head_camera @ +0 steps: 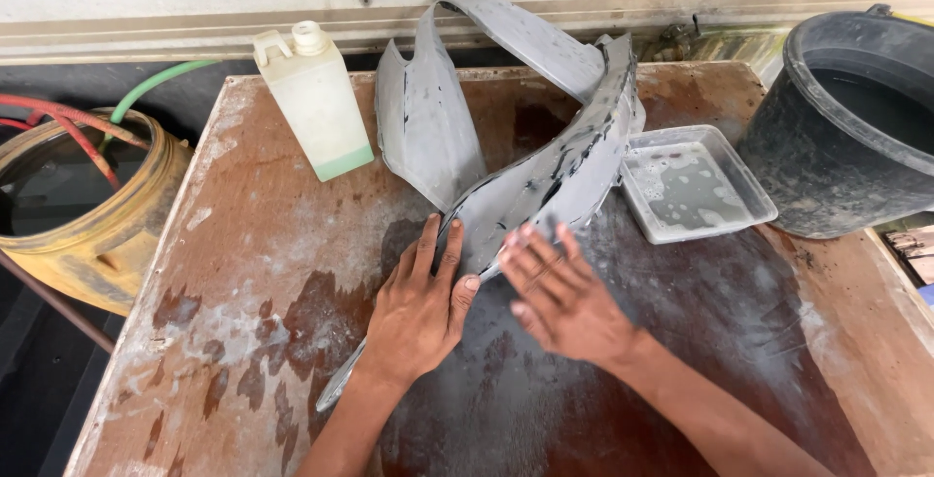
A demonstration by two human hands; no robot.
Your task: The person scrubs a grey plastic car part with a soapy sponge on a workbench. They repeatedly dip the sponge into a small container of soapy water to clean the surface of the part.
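A curved grey body panel (545,156), primed and scuffed, lies on a wet brown wooden table (263,273). My left hand (418,307) lies flat on the table with its fingers spread, fingertips on the panel's near edge. My right hand (559,297) rests flat with open fingers against the panel's lower end, blurred by motion. Neither hand grips anything. A thin grey strip of the panel runs under my left hand toward the near left.
A translucent plastic jug (316,98) with a little green liquid stands at the back left. A clear square tub (696,185) of soapy water sits right of the panel. A black bucket (846,117) stands at right, a yellow drum (83,205) with hoses at left.
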